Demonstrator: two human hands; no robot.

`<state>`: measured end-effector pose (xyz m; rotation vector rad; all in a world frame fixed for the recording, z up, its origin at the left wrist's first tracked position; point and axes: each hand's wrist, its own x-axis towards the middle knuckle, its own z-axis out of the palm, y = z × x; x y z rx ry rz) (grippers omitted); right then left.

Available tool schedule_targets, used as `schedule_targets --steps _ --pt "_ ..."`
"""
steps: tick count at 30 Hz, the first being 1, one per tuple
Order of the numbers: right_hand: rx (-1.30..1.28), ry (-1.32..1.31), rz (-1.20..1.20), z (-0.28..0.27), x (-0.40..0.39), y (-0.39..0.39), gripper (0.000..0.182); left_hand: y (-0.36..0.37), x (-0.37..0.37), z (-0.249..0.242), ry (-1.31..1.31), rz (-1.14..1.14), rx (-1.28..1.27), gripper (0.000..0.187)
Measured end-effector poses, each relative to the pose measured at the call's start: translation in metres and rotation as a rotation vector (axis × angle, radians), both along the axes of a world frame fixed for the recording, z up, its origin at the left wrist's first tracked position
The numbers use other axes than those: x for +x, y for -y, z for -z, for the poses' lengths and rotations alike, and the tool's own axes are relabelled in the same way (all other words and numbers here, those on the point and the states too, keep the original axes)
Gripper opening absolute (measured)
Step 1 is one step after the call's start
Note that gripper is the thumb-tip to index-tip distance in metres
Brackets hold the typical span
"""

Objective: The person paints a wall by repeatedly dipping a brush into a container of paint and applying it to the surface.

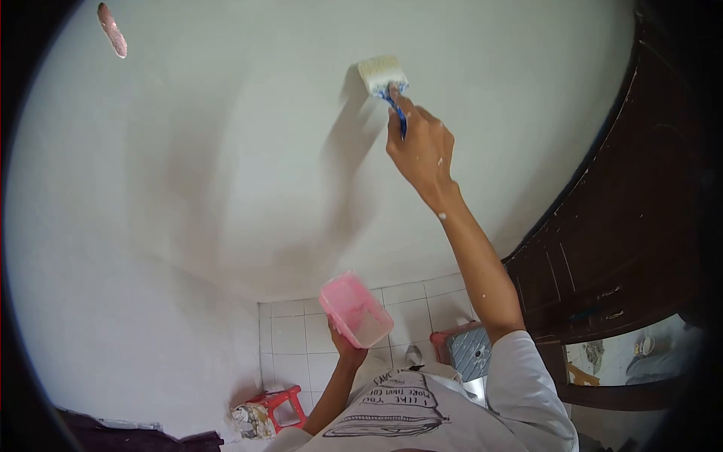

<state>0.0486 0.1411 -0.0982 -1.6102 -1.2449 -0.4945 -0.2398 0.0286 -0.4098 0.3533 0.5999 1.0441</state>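
Note:
My right hand (pixel 423 147) is closed around the blue handle of a wide paintbrush (pixel 382 74), arm stretched up and forward. The brush's pale, paint-coated bristles are at the white wall (pixel 286 135), casting a shadow to the left. Flecks of white paint dot the hand and forearm. Lower down, my left hand (pixel 346 350) grips a pink plastic tub (pixel 355 310) from its left and underside. The tub is tilted, with its open top facing me and some whitish paint at its lower end.
A dark wooden cabinet (pixel 617 181) with a mirror (pixel 633 354) stands along the right. On the tiled floor (pixel 290 339) are a red stool (pixel 290 407) at lower left and a stool with a grey top (pixel 468 350). Dark purple cloth (pixel 135 437) lies at bottom left.

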Motion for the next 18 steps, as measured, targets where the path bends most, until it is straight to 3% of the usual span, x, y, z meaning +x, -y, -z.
schedule_targets --steps 2,5,9,11,14,17,18 --pt "0.028 0.132 0.109 0.022 0.007 -0.024 0.041 -0.003 0.011 -0.012 0.051 0.027 -0.023 0.071" --pt "-0.063 0.186 0.140 0.136 0.010 -0.038 0.061 -0.002 0.022 -0.027 0.183 0.193 -0.070 0.072" --pt "-0.438 -0.056 0.123 0.257 0.006 -0.007 0.049 -0.016 0.030 -0.023 0.165 0.092 -0.102 0.069" --pt "-0.718 -0.209 0.068 0.313 0.018 0.001 0.039 -0.018 0.025 -0.024 0.159 0.062 0.011 0.068" --pt "-0.764 -0.237 0.004 0.258 0.030 0.008 0.029 -0.027 0.013 -0.019 0.150 0.046 0.008 0.067" --pt "-0.513 -0.014 -0.009 0.110 0.034 -0.012 0.026 -0.035 0.004 -0.024 0.179 0.078 -0.010 0.067" --pt "-0.419 -0.078 -0.072 0.038 0.015 0.002 0.026 -0.039 0.000 -0.026 0.188 0.084 -0.016 0.067"
